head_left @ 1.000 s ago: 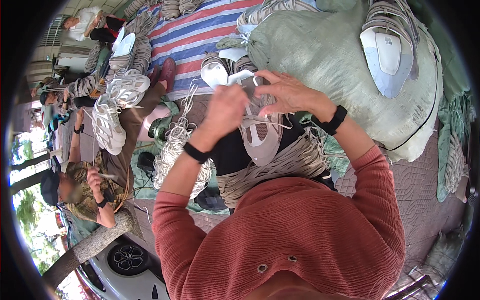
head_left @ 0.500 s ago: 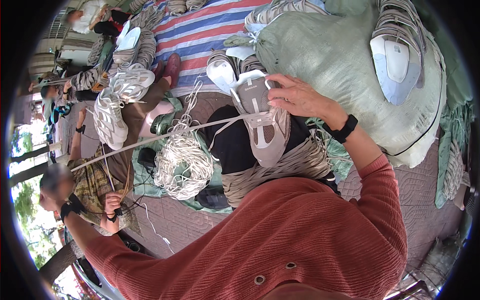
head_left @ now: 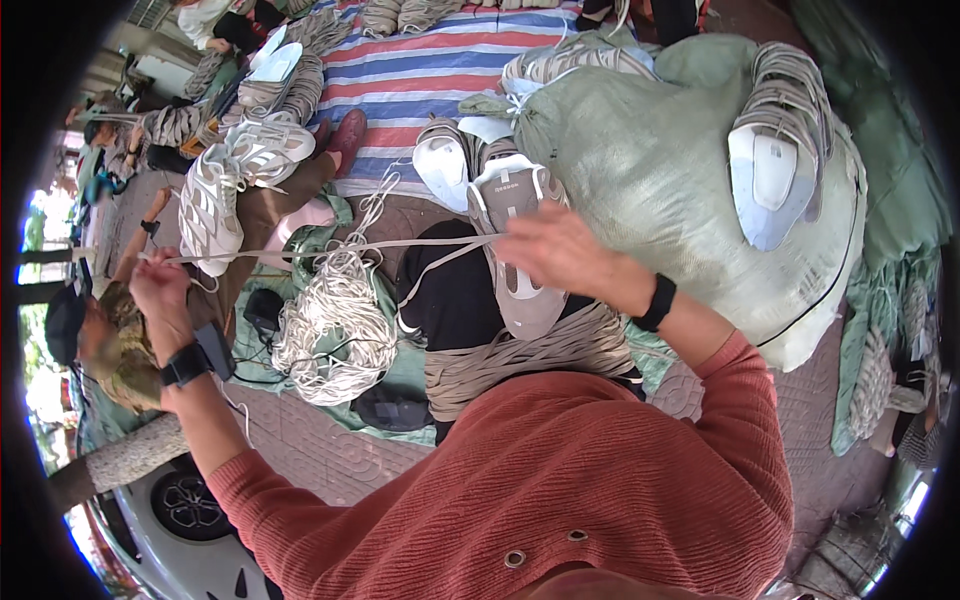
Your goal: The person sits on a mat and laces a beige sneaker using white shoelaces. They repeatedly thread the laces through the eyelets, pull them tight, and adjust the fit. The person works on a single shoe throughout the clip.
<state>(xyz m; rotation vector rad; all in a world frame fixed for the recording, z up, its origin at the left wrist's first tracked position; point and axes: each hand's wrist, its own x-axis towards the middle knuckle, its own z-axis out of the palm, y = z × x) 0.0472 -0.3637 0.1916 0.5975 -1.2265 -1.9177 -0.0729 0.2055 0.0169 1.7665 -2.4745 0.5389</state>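
A grey-and-white shoe upper (head_left: 527, 310) lies over my lap, its tongue pointing away from me. From its eyelets a flat beige shoelace (head_left: 400, 243) runs left, nearly straight, to my left hand (head_left: 163, 288), whose fingers pinch its far part. My right hand (head_left: 555, 248) is over the middle of the upper, fingers curled in at the lace where it meets the eyelets; motion blurs them a little. Another lace length loops down over my dark-clothed knee (head_left: 445, 290). A bundle of beige laces (head_left: 530, 350) is wrapped across my lap.
A heap of white laces (head_left: 335, 330) lies on green cloth left of my knees. A large pale-green sack (head_left: 690, 180) bulges at right, bearing stacked uppers (head_left: 775, 150). White shoe uppers (head_left: 210, 210) rest by a co-worker (head_left: 120, 330) at left. A striped sheet (head_left: 430, 70) spreads beyond.
My left hand has come up and inward from the far left, still drawing the lace out. My right hand has moved from the tongue's edge down onto the eyelets. The view has shifted slightly.
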